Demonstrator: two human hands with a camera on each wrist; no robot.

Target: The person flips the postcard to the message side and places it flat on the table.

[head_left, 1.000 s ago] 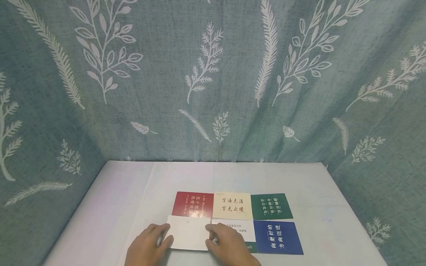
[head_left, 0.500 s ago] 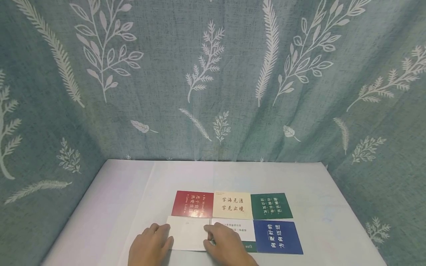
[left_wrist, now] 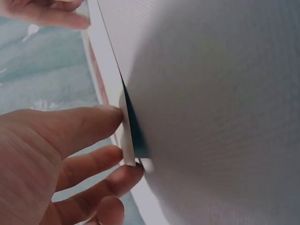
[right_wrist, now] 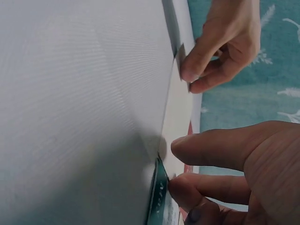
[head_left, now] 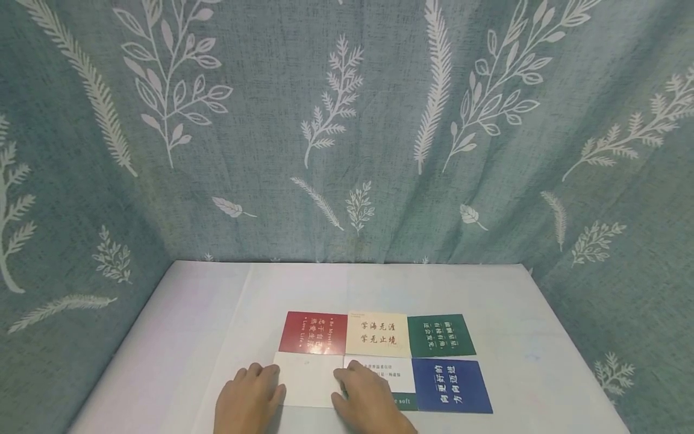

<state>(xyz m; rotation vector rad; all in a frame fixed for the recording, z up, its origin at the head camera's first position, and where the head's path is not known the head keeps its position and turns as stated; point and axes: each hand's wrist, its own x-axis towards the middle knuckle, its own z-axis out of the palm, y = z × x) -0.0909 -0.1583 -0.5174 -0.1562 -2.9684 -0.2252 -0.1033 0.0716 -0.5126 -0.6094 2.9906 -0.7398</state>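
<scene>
The background is filled by a leaf-print curtain (head_left: 260, 120). In front of it, a white surface (head_left: 190, 337) is seen, with six cards laid in two rows between its left and right edges, well apart from its far edge. The left end of the white card (head_left: 309, 380) is pinched by the left hand (head_left: 247, 399), thumb against fingers; that end is raised a little. At its right end, the right hand (head_left: 372, 398) is held relaxed, thumb and forefinger spread; whether the thumb is in contact cannot be told. The row farther from the surface's far edge is made up, left to right, of the white card, the two-tone card (head_left: 398, 383), partly covered by the right hand, and the blue card (head_left: 452, 386). The row nearer that edge: red card (head_left: 312, 333), cream card (head_left: 378, 335), green card (head_left: 441, 335), side by side. Lettering is printed on these three and on the blue.
</scene>
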